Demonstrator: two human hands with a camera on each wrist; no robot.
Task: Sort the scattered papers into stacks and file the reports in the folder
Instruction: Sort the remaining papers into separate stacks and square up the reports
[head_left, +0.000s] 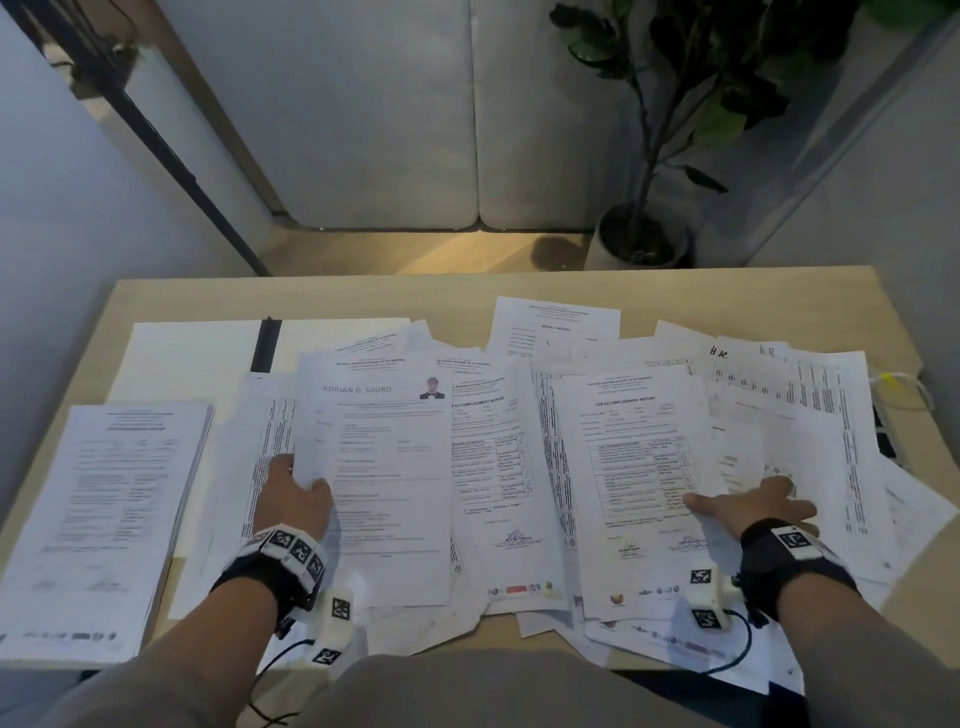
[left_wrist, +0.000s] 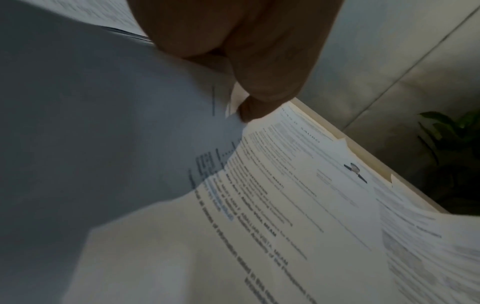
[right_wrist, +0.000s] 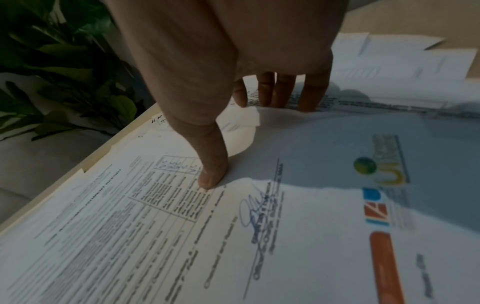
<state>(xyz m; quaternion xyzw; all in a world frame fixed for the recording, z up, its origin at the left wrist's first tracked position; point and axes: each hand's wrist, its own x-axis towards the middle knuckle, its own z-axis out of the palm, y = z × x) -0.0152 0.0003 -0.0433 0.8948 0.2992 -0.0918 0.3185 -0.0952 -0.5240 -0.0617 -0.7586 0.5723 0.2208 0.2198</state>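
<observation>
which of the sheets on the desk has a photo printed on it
The sheet gripped by the left hand: a small portrait sits at its top right corner; the others show only text and tables.

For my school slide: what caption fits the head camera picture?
Two hands, left hand and right hand, sorting scattered papers.

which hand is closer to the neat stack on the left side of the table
Left. The left hand holds a sheet just right of the neat stack; the right hand is across the table.
</observation>
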